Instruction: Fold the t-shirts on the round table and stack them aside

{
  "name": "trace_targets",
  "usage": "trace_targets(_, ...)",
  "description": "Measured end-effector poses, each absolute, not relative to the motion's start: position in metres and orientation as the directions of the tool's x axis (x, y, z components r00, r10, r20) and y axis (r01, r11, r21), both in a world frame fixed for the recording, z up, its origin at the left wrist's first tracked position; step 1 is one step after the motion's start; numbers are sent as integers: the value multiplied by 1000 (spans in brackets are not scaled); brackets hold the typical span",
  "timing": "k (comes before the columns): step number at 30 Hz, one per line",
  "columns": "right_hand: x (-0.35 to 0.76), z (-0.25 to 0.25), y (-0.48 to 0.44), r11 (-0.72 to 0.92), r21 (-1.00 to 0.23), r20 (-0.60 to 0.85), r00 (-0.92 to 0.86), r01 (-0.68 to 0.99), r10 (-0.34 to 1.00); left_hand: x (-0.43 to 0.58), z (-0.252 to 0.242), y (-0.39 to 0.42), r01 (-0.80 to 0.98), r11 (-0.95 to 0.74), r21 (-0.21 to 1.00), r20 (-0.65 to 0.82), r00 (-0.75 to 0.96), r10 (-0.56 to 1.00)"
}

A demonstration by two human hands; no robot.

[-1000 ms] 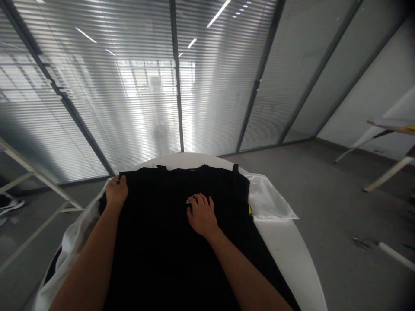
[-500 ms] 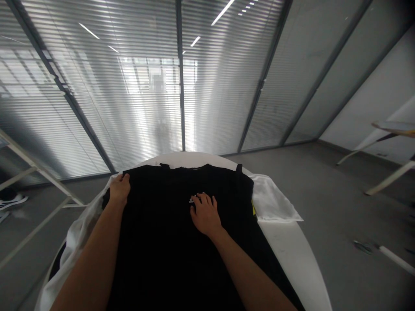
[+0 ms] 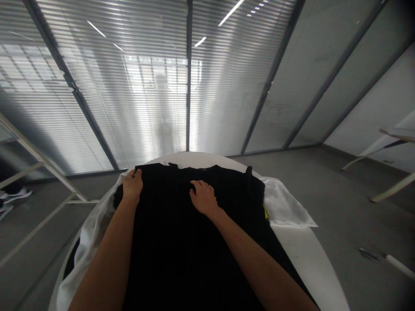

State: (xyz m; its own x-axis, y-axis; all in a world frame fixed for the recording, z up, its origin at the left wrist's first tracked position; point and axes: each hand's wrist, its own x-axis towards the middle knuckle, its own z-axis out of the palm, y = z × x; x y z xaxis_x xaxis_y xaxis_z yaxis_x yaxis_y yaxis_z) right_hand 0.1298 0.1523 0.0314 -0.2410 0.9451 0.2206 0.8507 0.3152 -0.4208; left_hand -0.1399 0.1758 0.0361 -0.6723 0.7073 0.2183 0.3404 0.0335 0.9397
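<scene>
A black shirt (image 3: 181, 242) lies spread over a round white table, its neckline toward the far edge. My left hand (image 3: 132, 185) is closed at the shirt's far left shoulder, pinching its edge. Flat on the upper chest, below the neckline, rests my right hand (image 3: 203, 196), fingers loosely out and not gripping. White sheer fabric (image 3: 287, 205) sticks out from under the shirt on the right, and more white cloth hangs along the left side. A small yellow patch (image 3: 266, 211) shows at the shirt's right edge.
The white table (image 3: 311, 250) curves round to the right. On the left stands a pale metal frame (image 3: 48, 166), with a person's shoes (image 3: 14, 196) behind it. A glass wall with blinds (image 3: 155, 108) rises beyond the table. Table legs (image 3: 392, 188) stand at right.
My right hand has slid up the shirt toward the neckline, uncovering the spot where a small white print showed. My left hand keeps its hold at the shoulder. The view has shifted slightly.
</scene>
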Motion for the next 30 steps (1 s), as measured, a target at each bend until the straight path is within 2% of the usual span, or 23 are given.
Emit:
trace_targets(4, 84, 34, 178, 389, -517, 237, -309, 763, 921, -138, 42, 175, 326, -5, 945, 232, -661, 713)
trace_targets(7, 53, 20, 186, 347, -564, 118, -343, 749, 932, -140, 45, 175, 300, -43, 953, 238, -654, 718)
trace_targets(9, 39, 8, 187, 348, -554, 65, -378, 756, 924, -141, 46, 176, 287, -63, 956, 241, -645, 725)
trace_targets(12, 31, -6, 186, 375, -524, 93, -386, 765, 918, -146, 43, 177, 356, -28, 934, 266, -639, 722)
trace_targets(16, 39, -4, 187, 375, -559, 85, -398, 740, 913, -150, 40, 178, 445, 48, 894, 282, -644, 711)
trace_targets(25, 87, 4, 169, 385, -622, 94, -422, 682, 901, -139, 53, 175, 419, 70, 905, 252, -661, 707)
trace_targets(30, 90, -1, 146, 528, -524, 184, -516, 668, 837, -134, 59, 174, 364, 25, 931, 239, -661, 712)
